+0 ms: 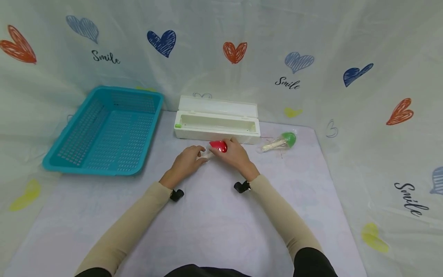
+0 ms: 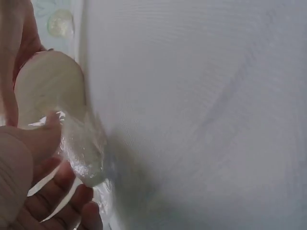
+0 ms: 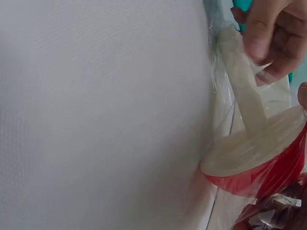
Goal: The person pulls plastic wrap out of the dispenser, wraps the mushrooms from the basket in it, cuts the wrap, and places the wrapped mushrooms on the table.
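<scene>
A red-capped darning mushroom (image 1: 219,146), with a pale stem and underside, is covered in clear plastic film between both hands. My right hand (image 1: 235,154) grips it at the cap. The fingers of my left hand (image 1: 188,159) are curled about the stem end. In the left wrist view the left thumb lies against film over the pale stem. In the right wrist view the stem (image 3: 242,81) slants up from the cap toward the left hand's thumb and fingers. Part of the cap is hidden by the right hand.
Behind the hands stands a long white box (image 1: 218,134), lid (image 1: 218,105) raised, with a small green piece at its left end. A film-covered green-capped darning mushroom (image 1: 288,139) lies to the right. A turquoise basket (image 1: 149,146) stands on the left of the white-covered table (image 1: 214,223).
</scene>
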### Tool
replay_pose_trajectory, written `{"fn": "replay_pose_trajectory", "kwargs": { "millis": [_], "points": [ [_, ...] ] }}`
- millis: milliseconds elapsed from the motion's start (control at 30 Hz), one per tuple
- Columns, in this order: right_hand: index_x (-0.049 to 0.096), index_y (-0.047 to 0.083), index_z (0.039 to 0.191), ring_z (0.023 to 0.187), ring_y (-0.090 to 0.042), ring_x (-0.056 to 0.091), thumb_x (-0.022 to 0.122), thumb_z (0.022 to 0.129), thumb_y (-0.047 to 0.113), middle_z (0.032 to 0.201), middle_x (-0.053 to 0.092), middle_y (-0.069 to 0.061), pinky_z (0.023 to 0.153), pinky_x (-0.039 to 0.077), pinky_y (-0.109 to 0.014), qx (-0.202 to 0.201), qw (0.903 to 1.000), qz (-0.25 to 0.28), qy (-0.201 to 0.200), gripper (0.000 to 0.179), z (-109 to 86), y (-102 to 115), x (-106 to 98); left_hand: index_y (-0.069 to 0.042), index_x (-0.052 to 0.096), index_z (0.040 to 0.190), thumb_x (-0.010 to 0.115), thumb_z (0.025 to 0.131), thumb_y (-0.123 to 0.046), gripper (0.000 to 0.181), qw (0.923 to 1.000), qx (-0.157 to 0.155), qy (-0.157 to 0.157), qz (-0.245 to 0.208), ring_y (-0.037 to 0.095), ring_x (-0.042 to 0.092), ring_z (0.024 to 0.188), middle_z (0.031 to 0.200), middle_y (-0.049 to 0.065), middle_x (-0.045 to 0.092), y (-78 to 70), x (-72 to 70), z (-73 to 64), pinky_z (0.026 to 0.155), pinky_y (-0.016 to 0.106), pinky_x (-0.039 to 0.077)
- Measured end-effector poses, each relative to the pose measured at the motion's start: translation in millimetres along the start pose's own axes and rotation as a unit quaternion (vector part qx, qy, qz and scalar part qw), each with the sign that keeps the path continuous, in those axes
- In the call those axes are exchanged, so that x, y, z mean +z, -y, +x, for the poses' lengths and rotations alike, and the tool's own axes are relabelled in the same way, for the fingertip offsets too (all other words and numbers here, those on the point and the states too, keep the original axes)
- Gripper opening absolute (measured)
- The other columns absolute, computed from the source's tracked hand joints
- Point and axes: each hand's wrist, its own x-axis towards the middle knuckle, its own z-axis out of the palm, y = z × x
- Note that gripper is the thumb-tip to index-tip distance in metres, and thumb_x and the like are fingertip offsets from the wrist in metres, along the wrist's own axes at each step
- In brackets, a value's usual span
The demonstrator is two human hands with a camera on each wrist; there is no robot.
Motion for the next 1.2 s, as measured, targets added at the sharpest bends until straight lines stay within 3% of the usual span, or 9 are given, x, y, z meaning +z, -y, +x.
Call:
{"fn": "replay_pose_trajectory", "kwargs": {
  "millis": [200,367,533,867,1033,1200],
  "points": [
    [0.055,0.007,0.139,0.107,-0.027,0.062,0.062,0.09,0.069,0.129,0.059,-0.014,0.087,0.059,-0.04,-0.001,0.9999,-0.003,-0.01,0.08,-1.3,4.2,-5.0,-0.006,0.065,0.128,0.077,0.094,-0.02,0.038,0.9998,-0.011,-0.012,0.008,0.024,0.063,0.094,0.107,0.009,0.07,2.2,3.7,2.1,0.078,0.038,0.056],
    [0.056,0.006,0.137,0.115,-0.03,0.058,0.069,0.094,0.054,0.131,0.059,-0.017,0.092,0.058,-0.041,-0.059,0.9973,-0.017,-0.04,0.066,-4.9,7.1,-10.8,-0.007,0.066,0.128,0.078,0.093,-0.02,0.039,0.9991,-0.013,-0.039,-0.007,0.023,0.061,0.086,0.104,0.009,0.071,5.9,3.0,1.1,0.071,0.037,0.053],
    [0.061,0.005,0.133,0.115,-0.032,0.058,0.07,0.096,0.039,0.131,0.058,-0.019,0.093,0.057,-0.04,-0.107,0.9922,-0.034,-0.054,0.051,-6.6,8.7,-14.5,-0.004,0.066,0.125,0.076,0.094,-0.015,0.035,0.9983,-0.006,-0.051,-0.028,0.025,0.063,0.089,0.106,0.011,0.072,6.8,0.4,-2.8,0.076,0.039,0.054],
    [0.066,0.003,0.133,0.117,-0.034,0.058,0.07,0.097,0.038,0.134,0.058,-0.021,0.095,0.056,-0.04,-0.12,0.9906,-0.052,-0.039,0.05,-5.7,9.5,-22.7,-0.005,0.069,0.123,0.071,0.097,-0.016,0.029,0.9952,-0.017,-0.068,-0.068,0.029,0.064,0.098,0.114,0.015,0.07,21.3,-9.2,-12.6,0.085,0.045,0.055],
    [0.067,0.003,0.132,0.119,-0.035,0.059,0.071,0.096,0.036,0.134,0.06,-0.02,0.099,0.053,-0.042,-0.137,0.9884,-0.058,-0.031,0.05,-2.9,13.0,-30.4,0.0,0.068,0.123,0.07,0.098,-0.017,0.03,0.9877,-0.021,-0.122,-0.096,0.035,0.065,0.101,0.115,0.019,0.07,31.6,-22.4,-10.6,0.087,0.049,0.055],
    [0.065,0.002,0.133,0.125,-0.037,0.057,0.071,0.097,0.036,0.137,0.059,-0.02,0.107,0.049,-0.046,-0.139,0.9889,-0.051,-0.013,0.051,3.6,22.7,-41.7,0.001,0.067,0.125,0.072,0.096,-0.017,0.034,0.9751,-0.028,-0.188,-0.114,0.037,0.062,0.102,0.116,0.021,0.067,38.9,-34.8,-2.9,0.088,0.048,0.052]
  ]
}}
